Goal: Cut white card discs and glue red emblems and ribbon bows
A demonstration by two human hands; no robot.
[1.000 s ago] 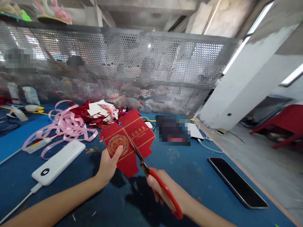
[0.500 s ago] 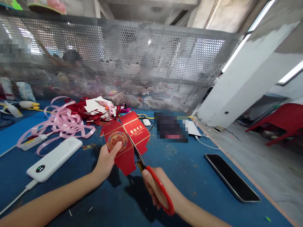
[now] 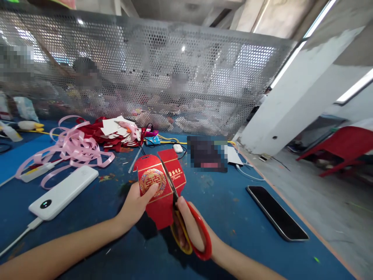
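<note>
Between thumb and fingers, my left hand (image 3: 139, 200) grips a red card box blank (image 3: 162, 212) printed with a round emblem and gold lettering. My right hand (image 3: 189, 223) is closed around scissors (image 3: 206, 243) with one red and one yellow handle loop. Their blades lie across the card just right of the emblem, and the handles are spread apart. A slit shows at the card's far edge, by the blade tips. The fingers of my left hand are mostly hidden under the card.
A white power bank (image 3: 65, 192) with a cable and loose pink ribbon (image 3: 78, 146) lie left. Behind them is a heap of red and white card pieces (image 3: 116, 130). A phone (image 3: 276, 212) lies right. A perforated metal screen (image 3: 163, 77) stands along the back.
The card has come nearer and turned more upright, shifting slightly right. The scissor handles have spread, with the yellow loop now in plain view. My view has moved slightly.
</note>
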